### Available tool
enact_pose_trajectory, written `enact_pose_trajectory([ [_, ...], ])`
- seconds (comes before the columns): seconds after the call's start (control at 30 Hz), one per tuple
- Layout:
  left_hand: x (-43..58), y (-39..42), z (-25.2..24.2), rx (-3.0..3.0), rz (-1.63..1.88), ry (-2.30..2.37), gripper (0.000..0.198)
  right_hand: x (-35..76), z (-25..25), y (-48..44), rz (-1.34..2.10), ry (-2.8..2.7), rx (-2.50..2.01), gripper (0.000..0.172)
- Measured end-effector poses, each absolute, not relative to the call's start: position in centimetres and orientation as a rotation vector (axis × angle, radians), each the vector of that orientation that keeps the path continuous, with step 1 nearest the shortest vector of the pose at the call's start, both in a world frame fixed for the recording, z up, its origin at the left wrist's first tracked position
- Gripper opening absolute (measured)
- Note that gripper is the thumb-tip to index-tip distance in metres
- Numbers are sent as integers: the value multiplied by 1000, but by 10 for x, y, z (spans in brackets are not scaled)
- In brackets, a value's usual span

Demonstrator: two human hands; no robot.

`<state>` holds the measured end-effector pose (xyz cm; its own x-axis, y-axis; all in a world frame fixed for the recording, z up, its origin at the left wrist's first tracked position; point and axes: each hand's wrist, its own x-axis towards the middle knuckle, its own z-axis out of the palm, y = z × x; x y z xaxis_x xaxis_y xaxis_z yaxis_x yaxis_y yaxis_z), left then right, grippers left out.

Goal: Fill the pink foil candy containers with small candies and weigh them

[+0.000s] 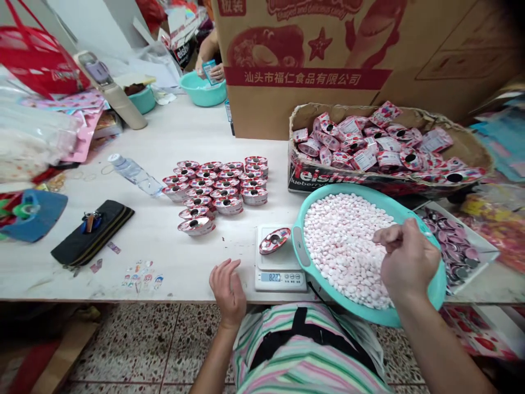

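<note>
My right hand (406,257) hangs just above a teal tray (301,246) heaped with small pink-and-white candies (344,246). Its fingers are curled together, and anything inside them is hidden. My left hand (228,290) rests at the table's front edge (184,298) with loose, empty fingers, next to a digital scale (280,271). On the scale lies a tilted, foil-lidded candy cup (274,241). Several similar cups (215,189) stand grouped on the table to the left.
A torn cardboard box (389,148) of wrapped cups stands behind the tray. A white tray of dark-lidded cups (455,246) sits at right. A water bottle (135,175) and black wallet (92,232) lie left. Far off, a co-worker's hands (210,65) work over a teal bowl (203,90).
</note>
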<state>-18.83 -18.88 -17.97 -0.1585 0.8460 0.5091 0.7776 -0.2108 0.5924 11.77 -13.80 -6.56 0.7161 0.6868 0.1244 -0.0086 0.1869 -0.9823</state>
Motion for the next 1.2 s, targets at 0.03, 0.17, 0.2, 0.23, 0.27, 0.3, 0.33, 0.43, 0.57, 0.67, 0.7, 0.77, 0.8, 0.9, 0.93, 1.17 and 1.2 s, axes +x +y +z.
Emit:
enact_pose_trajectory([
  [0.03,-187,-188,-174,2015,1349,1895,28,124,-68,-143,500,-644,-1341,39],
  [0.17,-175,-179,-147,2124,1368,1803,24,142,-78,-161,458,-906,-1641,39],
  [0.2,-171,-176,-141,2140,1356,1800,24,144,-80,-163,496,-1060,-1712,37],
  [0.23,-168,-172,-136,2158,1340,1802,24,145,-82,-165,544,-1231,-1754,33],
  [0.27,-165,-169,-132,2181,1318,1806,25,144,-84,-166,587,-1396,-1760,29],
  [0.3,-163,-166,-128,2209,1296,1811,25,142,-85,-167,607,-1536,-1744,25],
  [0.33,-161,-163,-126,2241,1271,1816,24,139,-86,-166,606,-1641,-1722,22],
  [0.43,-159,-156,-124,2329,1210,1836,22,129,-89,-162,572,-1782,-1654,18],
  [0.57,-159,-151,-123,2439,1180,1827,18,121,-91,-157,564,-1821,-1600,17],
  [0.67,-156,-147,-120,2533,1129,1777,18,121,-93,-156,563,-1837,-1578,17],
  [0.7,-154,-146,-119,2556,1103,1758,19,121,-94,-156,559,-1837,-1575,17],
  [0.77,-151,-144,-116,2585,1045,1726,21,122,-94,-156,547,-1836,-1571,17],
  [0.8,-150,-144,-115,2588,1025,1717,23,122,-94,-157,544,-1835,-1568,17],
  [0.9,-151,-145,-112,2567,1042,1725,24,123,-92,-158,539,-1834,-1567,19],
  [0.93,-152,-147,-112,2558,1058,1739,24,123,-92,-158,539,-1835,-1572,19],
  [1.17,-155,-154,-114,2579,937,1775,31,125,-94,-161,550,-1845,-1592,19],
  [1.2,-154,-153,-114,2566,938,1768,31,125,-94,-161,544,-1851,-1593,20],
])
